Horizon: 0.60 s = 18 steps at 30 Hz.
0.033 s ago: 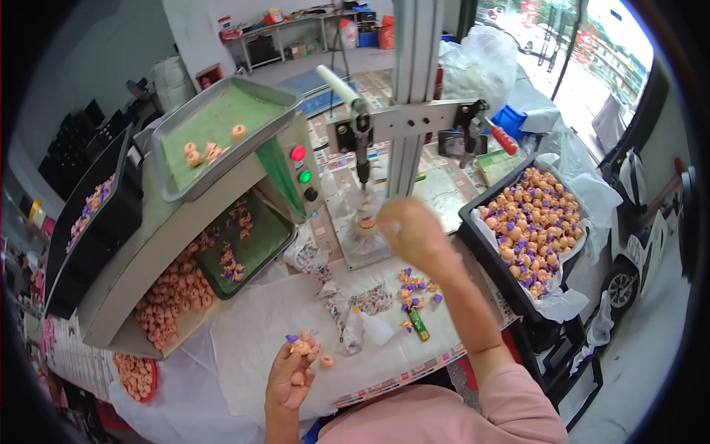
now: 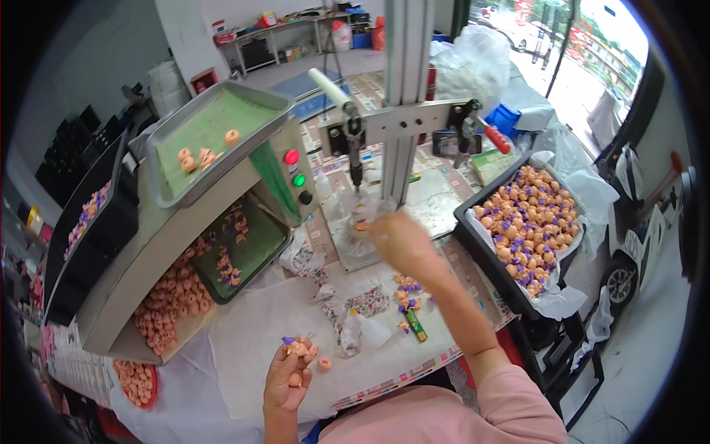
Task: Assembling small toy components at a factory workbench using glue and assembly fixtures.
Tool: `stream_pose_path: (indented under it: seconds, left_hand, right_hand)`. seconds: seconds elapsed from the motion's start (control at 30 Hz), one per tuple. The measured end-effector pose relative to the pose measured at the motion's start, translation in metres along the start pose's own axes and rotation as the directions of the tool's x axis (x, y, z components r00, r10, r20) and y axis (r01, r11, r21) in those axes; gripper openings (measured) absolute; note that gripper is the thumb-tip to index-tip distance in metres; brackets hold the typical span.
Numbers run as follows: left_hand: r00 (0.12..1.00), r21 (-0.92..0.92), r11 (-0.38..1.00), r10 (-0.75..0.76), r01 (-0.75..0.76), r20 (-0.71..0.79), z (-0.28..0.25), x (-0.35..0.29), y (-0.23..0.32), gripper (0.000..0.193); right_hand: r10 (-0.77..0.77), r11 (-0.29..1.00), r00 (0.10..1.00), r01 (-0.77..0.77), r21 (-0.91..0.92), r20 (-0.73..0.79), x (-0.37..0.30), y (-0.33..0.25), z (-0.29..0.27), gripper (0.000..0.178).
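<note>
My left hand (image 2: 281, 381) is closed around a few small peach-coloured toy parts (image 2: 299, 346), one with a purple tip, low over the white-covered table. A single round peach piece (image 2: 325, 364) lies just right of it. My right hand (image 2: 403, 240) is smeared by motion beside the clear plastic-wrapped fixture (image 2: 358, 229) under the hand press (image 2: 356, 152). Its fingers cannot be made out. A peach part appears to sit in that fixture. Near my right forearm lie loose peach and purple parts (image 2: 407, 300), with a green tube-like stick (image 2: 416, 325) and a white plastic bottle (image 2: 375, 330).
At right stands a black lined crate (image 2: 464, 222) full of peach and purple parts. A curved machine (image 2: 111, 311) at left shelters heaped round pieces and a green tray (image 2: 255, 268); a metal tray (image 2: 168, 194) tops it. A red basket (image 2: 154, 385) sits at lower left.
My right hand has shifted slightly left and down beside the fixture. My left hand keeps its hold on the toy parts. The whole view has shifted a little.
</note>
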<state>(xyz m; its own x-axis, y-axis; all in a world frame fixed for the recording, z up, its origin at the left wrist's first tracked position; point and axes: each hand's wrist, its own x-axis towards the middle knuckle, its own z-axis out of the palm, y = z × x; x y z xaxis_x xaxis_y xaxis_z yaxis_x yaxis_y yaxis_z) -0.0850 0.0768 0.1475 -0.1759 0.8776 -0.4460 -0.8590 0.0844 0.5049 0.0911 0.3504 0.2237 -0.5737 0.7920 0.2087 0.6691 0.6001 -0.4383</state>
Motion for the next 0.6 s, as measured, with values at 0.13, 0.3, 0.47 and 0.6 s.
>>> stream_pose_path:
  seconds: [0.13, 0.3, 0.47, 0.6]
  left_hand:
    - [0.997, 0.008, 0.999, -0.037, 0.036, 0.062, 0.02, 0.022, -0.015, 0.028]
    - [0.987, 0.034, 0.994, -0.108, 0.104, 0.121, 0.043, 0.032, -0.018, 0.026]
    - [0.997, 0.117, 0.993, -0.022, 0.013, 0.073, 0.021, 0.036, -0.004, 0.028]
    - [1.0, 0.195, 0.981, -0.01, 0.013, -0.019, 0.019, 0.042, 0.005, 0.025]
  right_hand:
    - [-0.165, 0.984, 0.939, 0.134, -0.121, -0.302, 0.016, 0.07, 0.111, 0.014]
    - [-0.274, 0.962, 0.908, 0.264, -0.072, -0.317, -0.001, 0.075, 0.095, 0.023]
    - [-0.042, 0.996, 0.863, 0.074, 0.044, -0.504, -0.049, 0.104, -0.003, 0.026]
    - [0.276, 0.883, 0.814, -0.424, -0.199, -0.512, -0.099, 0.18, -0.079, 0.033]
